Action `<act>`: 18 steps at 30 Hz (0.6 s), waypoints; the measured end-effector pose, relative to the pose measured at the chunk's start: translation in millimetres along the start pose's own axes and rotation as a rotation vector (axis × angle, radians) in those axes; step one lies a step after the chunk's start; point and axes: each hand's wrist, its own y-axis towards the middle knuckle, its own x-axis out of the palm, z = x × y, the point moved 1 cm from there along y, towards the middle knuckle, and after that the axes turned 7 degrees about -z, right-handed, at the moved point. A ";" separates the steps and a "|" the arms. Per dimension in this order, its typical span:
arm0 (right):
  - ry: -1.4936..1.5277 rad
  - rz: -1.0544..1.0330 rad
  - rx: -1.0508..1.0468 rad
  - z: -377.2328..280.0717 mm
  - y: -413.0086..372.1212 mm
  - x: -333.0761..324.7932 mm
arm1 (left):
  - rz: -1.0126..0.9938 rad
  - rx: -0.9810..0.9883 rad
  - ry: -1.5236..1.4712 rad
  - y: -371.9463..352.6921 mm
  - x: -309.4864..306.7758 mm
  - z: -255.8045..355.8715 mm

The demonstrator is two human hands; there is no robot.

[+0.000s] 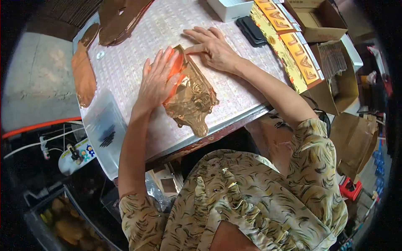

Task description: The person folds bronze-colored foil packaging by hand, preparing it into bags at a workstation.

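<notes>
A shiny copper-coloured embossed piece in a clear wrapper (193, 99) lies on the patterned table top (142, 37). My left hand (157, 79) lies flat on its left part, fingers spread, pressing an orange area. My right hand (212, 45) rests flat on the table at the piece's upper corner, fingertips touching the wrapper's edge. Neither hand grips anything.
Brown cut-out shapes (121, 19) lie at the table's far left, more along the left edge (83, 75). A clear plastic bag (104, 125) hangs off the near-left corner. A white box (230, 8), a black case (251, 30), "FALL" banners (293, 46) and cardboard boxes (318, 19) stand at right.
</notes>
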 end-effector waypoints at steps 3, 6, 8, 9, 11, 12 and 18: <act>0.033 -0.041 -0.041 -1.4 -0.9 -2.6 | 0.005 0.012 -0.015 0.8 0.3 -0.6; -0.050 -0.051 -0.075 -7.5 -1.7 -0.7 | 0.008 0.016 -0.027 1.1 -1.0 0.9; -0.128 -0.070 -0.059 -10.7 -0.9 1.3 | 0.005 0.022 -0.034 1.3 -3.4 3.1; -0.207 -0.094 -0.047 -12.0 -0.1 2.4 | -0.003 0.020 -0.016 1.2 -4.4 4.3; -0.285 -0.117 -0.034 -14.4 1.8 4.2 | -0.012 0.019 0.004 1.8 -4.5 4.5; -0.300 -0.114 0.003 -15.1 3.2 5.0 | -0.021 0.026 0.018 2.0 -4.2 4.3; -0.362 -0.126 0.105 -21.3 4.0 10.5 | -0.038 0.008 0.046 2.9 -6.0 8.1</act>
